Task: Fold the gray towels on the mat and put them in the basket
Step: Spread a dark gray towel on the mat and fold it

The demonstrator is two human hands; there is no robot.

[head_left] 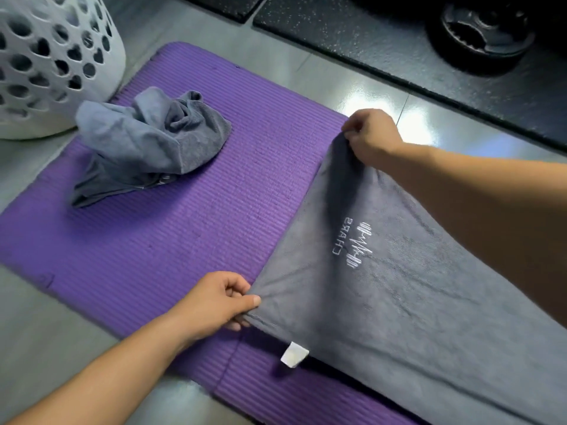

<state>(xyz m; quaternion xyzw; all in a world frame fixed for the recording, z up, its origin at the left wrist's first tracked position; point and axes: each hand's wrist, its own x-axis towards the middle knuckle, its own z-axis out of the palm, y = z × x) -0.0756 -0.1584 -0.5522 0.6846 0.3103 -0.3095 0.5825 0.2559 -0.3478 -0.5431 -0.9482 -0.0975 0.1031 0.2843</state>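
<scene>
Two corners of the flat gray embroidered towel (399, 302) are being pinched: one by the left hand (214, 302) at seven o'clock, one by the right hand (371, 139) at two o'clock, seemingly to keep its edge taut for folding on the ribbed purple foam mat (184, 240). A crumpled gray towel (144, 142) is lying at ten o'clock, just beside the white perforated basket (46, 56).

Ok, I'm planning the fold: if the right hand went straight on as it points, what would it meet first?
Likely only bare purple mat first: the right hand points past the far side of the crumpled gray towel, toward the white basket, though depth is unclear.
</scene>
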